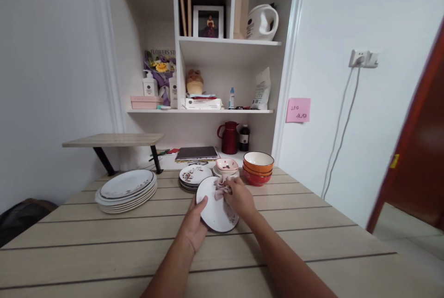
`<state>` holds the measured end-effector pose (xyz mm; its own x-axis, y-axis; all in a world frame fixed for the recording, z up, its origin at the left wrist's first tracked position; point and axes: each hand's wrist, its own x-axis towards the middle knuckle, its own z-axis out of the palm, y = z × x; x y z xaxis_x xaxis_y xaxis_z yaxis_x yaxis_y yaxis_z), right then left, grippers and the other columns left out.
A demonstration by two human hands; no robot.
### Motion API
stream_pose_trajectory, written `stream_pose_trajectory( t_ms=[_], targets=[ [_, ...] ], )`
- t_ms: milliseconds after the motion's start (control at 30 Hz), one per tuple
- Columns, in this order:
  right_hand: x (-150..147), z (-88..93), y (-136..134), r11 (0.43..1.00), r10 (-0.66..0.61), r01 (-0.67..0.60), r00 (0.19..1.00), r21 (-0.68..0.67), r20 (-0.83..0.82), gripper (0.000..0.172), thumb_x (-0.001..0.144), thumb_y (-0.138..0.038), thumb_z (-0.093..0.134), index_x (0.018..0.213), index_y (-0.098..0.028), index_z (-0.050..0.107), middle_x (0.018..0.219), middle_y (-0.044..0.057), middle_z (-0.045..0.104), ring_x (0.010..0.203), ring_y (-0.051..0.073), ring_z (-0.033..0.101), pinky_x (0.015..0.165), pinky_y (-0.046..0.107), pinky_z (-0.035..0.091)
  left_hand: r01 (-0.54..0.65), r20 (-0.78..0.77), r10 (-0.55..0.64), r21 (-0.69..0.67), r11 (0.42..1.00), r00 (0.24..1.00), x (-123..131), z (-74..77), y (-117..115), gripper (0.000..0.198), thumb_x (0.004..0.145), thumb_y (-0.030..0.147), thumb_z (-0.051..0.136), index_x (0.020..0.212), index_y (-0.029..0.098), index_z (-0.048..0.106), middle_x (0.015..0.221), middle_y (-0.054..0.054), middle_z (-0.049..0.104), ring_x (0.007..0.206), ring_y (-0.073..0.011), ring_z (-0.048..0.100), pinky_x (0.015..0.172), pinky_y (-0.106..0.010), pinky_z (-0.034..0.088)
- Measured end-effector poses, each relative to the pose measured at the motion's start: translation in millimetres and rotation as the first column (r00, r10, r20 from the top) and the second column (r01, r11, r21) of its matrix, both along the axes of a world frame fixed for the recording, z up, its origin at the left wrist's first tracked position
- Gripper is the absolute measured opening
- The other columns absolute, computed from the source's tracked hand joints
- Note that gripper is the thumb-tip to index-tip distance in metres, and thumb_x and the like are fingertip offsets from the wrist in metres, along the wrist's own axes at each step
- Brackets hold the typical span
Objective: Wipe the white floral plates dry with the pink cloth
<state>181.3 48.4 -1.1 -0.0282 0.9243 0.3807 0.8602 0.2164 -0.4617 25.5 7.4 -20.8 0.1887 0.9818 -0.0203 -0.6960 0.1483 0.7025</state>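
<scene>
A white plate [213, 212] with a dark rim and a floral print is held tilted above the table. My left hand [194, 224] grips its left edge, thumb on top and fingers underneath. My right hand [241, 197] is closed on a crumpled pale pink cloth [222, 187], which touches the plate's upper right face. Just behind, a stack of small floral plates [195, 174] sits on the table. Next to it stand a pink-patterned small dish [227, 164] on other white dishes and a stack of orange and red bowls [257, 168].
Large white plates [126, 185] are stacked at the left, by a raised wooden stand [113, 140] with black legs. At the back are a dark laptop-like slab [196, 152], a red jug [229, 138] and a dark bottle [244, 138]. Shelves rise behind the slatted table [298, 252].
</scene>
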Motion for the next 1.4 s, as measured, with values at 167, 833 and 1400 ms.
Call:
stream_pose_trajectory(
  t_ms=[167, 833, 1400],
  targets=[
    [-16.3, -2.5, -2.8, 0.956, 0.276, -0.264, 0.957, 0.125, -0.092, 0.039, 0.079, -0.015, 0.057, 0.118, -0.022, 0.06, 0.119, 0.008, 0.05, 0.103, 0.019, 0.054, 0.09, 0.028, 0.043, -0.005, 0.025, 0.003, 0.065, 0.998, 1.0, 1.7, 2.5, -3.6, 0.074, 0.071, 0.017, 0.075, 0.135, 0.034, 0.042, 0.117, -0.006, 0.069, 0.096, -0.0213, 0.068, 0.091, -0.038, 0.05],
    [-1.8, -2.2, -3.5, 0.969, 0.233, -0.229, 0.972, 0.094, -0.039, 0.027, 0.08, -0.015, 0.054, 0.104, -0.025, 0.062, 0.111, 0.004, 0.053, 0.093, 0.018, 0.054, 0.075, 0.025, 0.04, 0.122, -0.172, -0.112, 0.043, 0.992, 0.979, 3.1, 1.9, -10.4, 0.088, 0.061, 0.003, 0.066, 0.142, 0.025, 0.038, 0.118, -0.013, 0.068, 0.098, -0.0275, 0.066, 0.085, -0.038, 0.049],
    [37.6, -8.6, 4.7, 0.984, 0.168, -0.167, 0.986, -0.054, -0.002, 0.036, 0.074, -0.016, 0.061, 0.108, -0.028, 0.067, 0.105, 0.004, 0.059, 0.087, 0.018, 0.057, 0.072, 0.024, 0.04, -0.061, -0.102, 0.05, -0.107, 0.992, 0.994, 0.1, 0.5, -6.6, 0.08, 0.056, 0.003, 0.06, 0.133, 0.022, 0.05, 0.106, -0.01, 0.073, 0.09, -0.0271, 0.069, 0.084, -0.041, 0.051]
  ],
)
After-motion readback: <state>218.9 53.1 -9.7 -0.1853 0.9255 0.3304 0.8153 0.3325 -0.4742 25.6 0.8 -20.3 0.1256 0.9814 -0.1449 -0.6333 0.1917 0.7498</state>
